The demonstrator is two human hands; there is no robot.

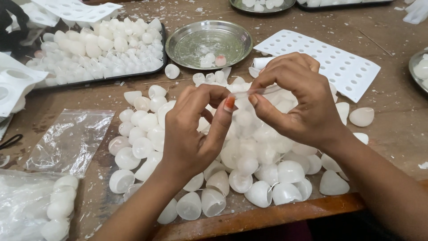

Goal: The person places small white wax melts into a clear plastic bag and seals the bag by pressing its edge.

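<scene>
My left hand [196, 129] and my right hand [298, 100] meet above a heap of white half-dome shells [249, 147] on the wooden table. Both pinch a thin, clear strip [256, 92] stretched between their fingertips; what the strip is cannot be made out. The left thumb and forefinger close on one end. The right thumb and forefinger hold the other end. The shells lie loose under and around both hands, many with the hollow side up.
A round steel plate [183, 42] with a few pieces stands behind the heap. A black tray [163, 49] full of white domes sits back left. A white perforated mould sheet [347, 67] lies back right. Clear plastic bags [71, 140] lie at left.
</scene>
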